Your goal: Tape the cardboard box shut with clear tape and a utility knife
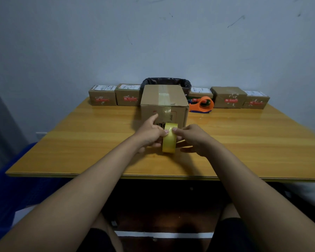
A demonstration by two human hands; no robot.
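Observation:
A brown cardboard box (164, 104) stands in the middle of the wooden table (80, 142), with a strip of tape along its top seam and down its near face. Just in front of it a yellowish roll of clear tape (169, 139) is held upright on edge. My left hand (150, 132) grips the roll from the left, thumb on its rim. My right hand (193, 138) holds it from the right, forefinger tip on the top of the roll. No utility knife is visible.
An orange tape dispenser (201, 104) lies right of the box. Several small labelled cartons (102, 96) (227, 97) line the table's far edge. A bin with a black bag (166, 82) stands behind the box. My knees show under the near edge.

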